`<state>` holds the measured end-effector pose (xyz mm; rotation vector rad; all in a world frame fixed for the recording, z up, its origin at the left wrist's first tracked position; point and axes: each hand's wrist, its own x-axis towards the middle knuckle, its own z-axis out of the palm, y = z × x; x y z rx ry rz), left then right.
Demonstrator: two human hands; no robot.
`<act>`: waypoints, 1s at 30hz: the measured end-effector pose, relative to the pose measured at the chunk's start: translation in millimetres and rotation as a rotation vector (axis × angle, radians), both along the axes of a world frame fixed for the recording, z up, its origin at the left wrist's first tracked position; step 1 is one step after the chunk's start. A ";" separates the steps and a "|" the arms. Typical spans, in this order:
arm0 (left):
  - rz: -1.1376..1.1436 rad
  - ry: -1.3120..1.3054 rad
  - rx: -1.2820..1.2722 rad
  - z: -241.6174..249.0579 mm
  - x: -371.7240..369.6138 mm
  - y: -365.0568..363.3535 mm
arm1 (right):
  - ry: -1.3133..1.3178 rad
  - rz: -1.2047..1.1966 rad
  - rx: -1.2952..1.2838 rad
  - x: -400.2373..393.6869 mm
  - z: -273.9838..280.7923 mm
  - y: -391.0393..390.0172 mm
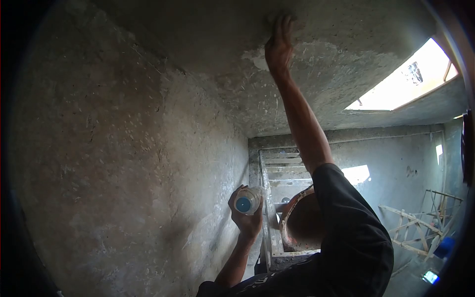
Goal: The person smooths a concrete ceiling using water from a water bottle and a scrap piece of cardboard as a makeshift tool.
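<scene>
My left hand [250, 225] is wrapped around a clear plastic bottle [256, 196], whose blue cap faces the camera. It is held close to the rough plastered wall [148, 173] on the left. My right hand [280, 52] reaches high up, its fingers stretched out against the grey plastered surface [336, 29] overhead. A paler patch of plaster lies beside the wrist. Dark shading surrounds the fingertips, and I cannot make out anything under them. Below my right arm is a round bucket [283, 228] with a plaster-spattered rim, partly hidden by my sleeve.
A spattered ladder-like frame [265, 213] with several slats [284, 169] stands behind the bucket. Bright light enters through an opening [403, 81] at upper right. Wooden trestle-like frames [413, 230] and a blue object [444, 247] are low on the right.
</scene>
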<state>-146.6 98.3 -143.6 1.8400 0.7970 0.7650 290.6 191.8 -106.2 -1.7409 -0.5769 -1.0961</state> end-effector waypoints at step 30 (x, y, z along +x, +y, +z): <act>-0.068 -0.044 0.068 -0.7 2.0 -1.5 | 0.369 -0.022 0.350 -42.2 11.7 -9.7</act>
